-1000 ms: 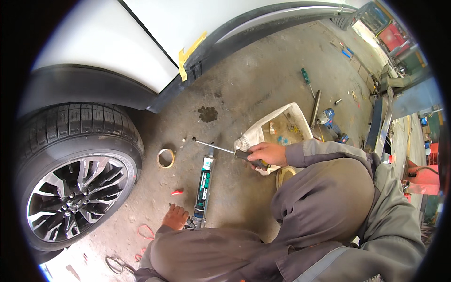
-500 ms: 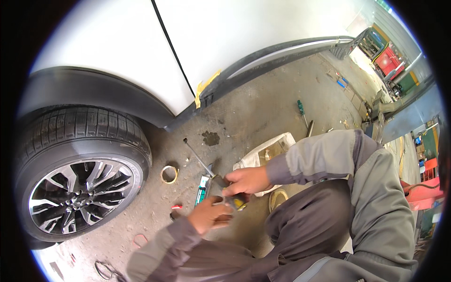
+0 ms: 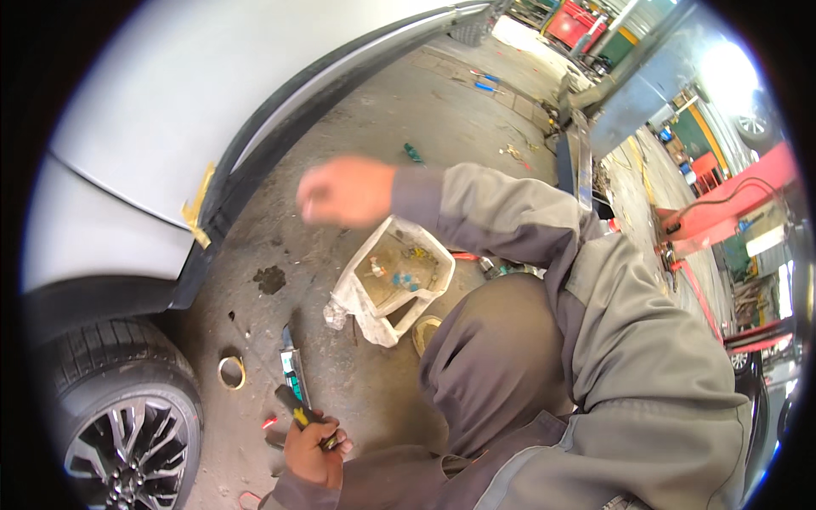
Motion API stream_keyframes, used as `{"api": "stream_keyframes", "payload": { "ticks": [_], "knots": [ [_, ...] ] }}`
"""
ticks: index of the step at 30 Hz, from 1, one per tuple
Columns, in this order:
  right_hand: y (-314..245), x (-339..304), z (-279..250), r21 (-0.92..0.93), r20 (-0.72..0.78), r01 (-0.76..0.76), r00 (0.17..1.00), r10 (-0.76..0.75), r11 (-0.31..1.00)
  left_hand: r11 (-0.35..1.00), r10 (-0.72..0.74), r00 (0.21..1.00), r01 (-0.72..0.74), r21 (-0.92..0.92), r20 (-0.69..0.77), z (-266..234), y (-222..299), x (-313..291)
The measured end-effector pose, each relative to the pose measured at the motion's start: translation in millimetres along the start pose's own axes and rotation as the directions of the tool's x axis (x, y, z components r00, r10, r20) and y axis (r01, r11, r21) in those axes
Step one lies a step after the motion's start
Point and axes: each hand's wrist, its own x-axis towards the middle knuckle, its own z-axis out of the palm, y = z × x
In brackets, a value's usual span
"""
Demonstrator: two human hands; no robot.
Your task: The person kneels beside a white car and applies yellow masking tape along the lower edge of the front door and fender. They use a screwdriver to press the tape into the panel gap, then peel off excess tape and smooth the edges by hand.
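Observation:
My left hand (image 3: pixel 313 452) is closed round the black-and-yellow handle of a long, thin-shafted tool (image 3: pixel 295 405). The shaft points up and left over the floor and ends in a small dark tip; its exact kind is unclear. My right hand (image 3: pixel 348 191) is raised over the floor beyond a cut-open white plastic container (image 3: pixel 361 265), smeared by motion, so its fingers cannot be made out. Small coloured pieces lie inside that container. Close to my left hand are a teal-and-white slim object (image 3: pixel 293 374) and a tape roll (image 3: pixel 242 374).
On the left stand a white car's body (image 3: pixel 127 127) and wheel (image 3: pixel 127 442), with yellow tape (image 3: pixel 201 204) hanging at the sill. A green-handled tool (image 3: pixel 413 153) and blue-handled tools (image 3: pixel 486 87) lie on the floor. My knee (image 3: pixel 493 340) is beside the container.
My right hand has left the tool and swung outward over the floor, past the container. The tool now rests in my left hand alone. The view has shifted right.

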Motion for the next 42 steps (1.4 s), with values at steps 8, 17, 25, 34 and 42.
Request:
{"api": "stream_keyframes", "payload": {
  "ticks": [8, 17, 25, 34, 42],
  "knots": [
    [170, -216, -63, -0.214, -0.475, -0.902, 0.431, 0.767, 0.374, 0.995, -0.027, 0.995, 0.018, 0.099, 0.092, -7, 0, -5],
    [175, -409, 90, -0.125, -0.295, -0.992, 0.052, 0.954, 0.016, 0.960, -0.099, 0.980, 0.049, 0.274, 0.171, -33, 3, 6],
    [188, -381, 104, -0.014, -0.366, -0.998, 0.068, 0.928, 0.068, 0.928, -0.120, 0.991, 0.089, 0.362, 0.065, -41, 7, 10],
    [177, -338, 116, -0.179, -0.260, -0.904, 0.423, 0.868, 0.388, 0.925, -0.063, 0.990, 0.010, 0.379, 0.128, -58, 6, 29],
    [137, -242, 71, 0.142, -0.412, -0.753, 0.545, 0.730, 0.642, 0.928, -0.073, 0.997, 0.061, 0.367, 0.019, -35, 9, 13]
  ]
}}
